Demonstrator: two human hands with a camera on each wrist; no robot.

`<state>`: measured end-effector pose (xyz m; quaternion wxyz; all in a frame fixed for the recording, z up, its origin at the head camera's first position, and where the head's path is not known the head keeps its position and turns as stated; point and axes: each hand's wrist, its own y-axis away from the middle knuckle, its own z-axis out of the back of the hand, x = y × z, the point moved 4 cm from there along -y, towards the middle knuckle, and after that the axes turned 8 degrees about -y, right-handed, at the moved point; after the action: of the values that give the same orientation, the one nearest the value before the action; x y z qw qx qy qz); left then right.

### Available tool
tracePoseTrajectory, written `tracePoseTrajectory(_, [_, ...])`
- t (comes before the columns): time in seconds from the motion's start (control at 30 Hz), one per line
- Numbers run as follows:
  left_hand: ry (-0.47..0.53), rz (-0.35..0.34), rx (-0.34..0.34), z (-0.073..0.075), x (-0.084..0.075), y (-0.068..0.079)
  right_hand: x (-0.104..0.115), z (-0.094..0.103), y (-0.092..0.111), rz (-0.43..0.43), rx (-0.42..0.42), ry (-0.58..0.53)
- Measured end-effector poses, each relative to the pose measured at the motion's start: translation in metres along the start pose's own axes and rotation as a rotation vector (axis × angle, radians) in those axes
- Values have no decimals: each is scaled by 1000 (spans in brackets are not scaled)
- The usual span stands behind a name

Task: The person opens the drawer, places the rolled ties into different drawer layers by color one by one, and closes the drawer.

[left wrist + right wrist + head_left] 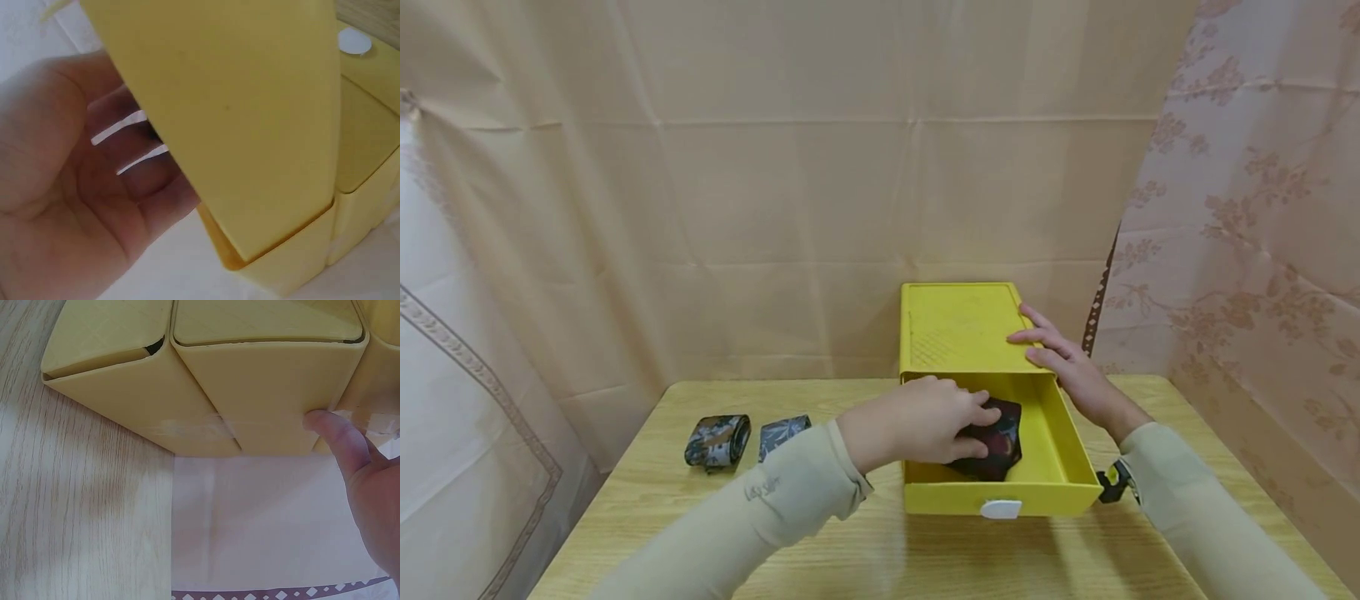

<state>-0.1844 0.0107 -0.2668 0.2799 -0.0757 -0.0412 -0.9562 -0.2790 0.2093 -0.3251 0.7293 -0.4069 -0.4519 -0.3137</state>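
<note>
A yellow drawer box (966,325) stands at the table's back right, its front drawer (1000,498) pulled out. Inside the drawer, my left hand (925,421) pinches a dark patterned rolled necktie (1000,446) between thumb and fingers. The left wrist view has a yellow drawer wall (231,125) covering the fingertips, with the necktie hidden. Fingers fairly straight, my right hand (1075,371) rests on the box's right edge. Its thumb (331,428) presses against the box's side in the right wrist view.
Two more rolled neckties lie on the table left of the box: a dark mottled one (717,442) and a grey leaf-patterned one (784,433), partly behind my left sleeve. A white tab (1002,509) sits on the drawer front. Beige curtain (775,208) hangs behind the wooden table (647,508).
</note>
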Motion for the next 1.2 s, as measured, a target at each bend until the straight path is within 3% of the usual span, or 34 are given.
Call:
tracePoseTrajectory(0.1, [-58,43,122,-3,-4,0,0,0,0,-21,-4,1])
tracePoseTrajectory(0.23, [-100,137,235,-7,-8,-1,0,0,0,-44,-11,8])
tracePoseTrajectory(0.47, [-14,417,395,-14,-13,1,3,-3,-2,-26,-1,11])
tracePoseTrajectory(0.6, [-69,468,413,-13,-16,-5,2,-2,-4,-20,3,2])
tracePoseTrajectory(0.73, [-104,475,418,-12,-15,-15,-1,1,-3,-21,4,2])
tracePoseTrajectory(1.0, [-48,493,432,-14,-14,-15,-1,0,-1,-42,-9,2])
tracePoseTrajectory(1.1, [-21,469,403,-13,-13,-12,1,0,-1,-37,-8,1])
tracePoseTrajectory(1.2, [-33,416,323,-8,-11,-10,0,1,0,-29,-7,-4])
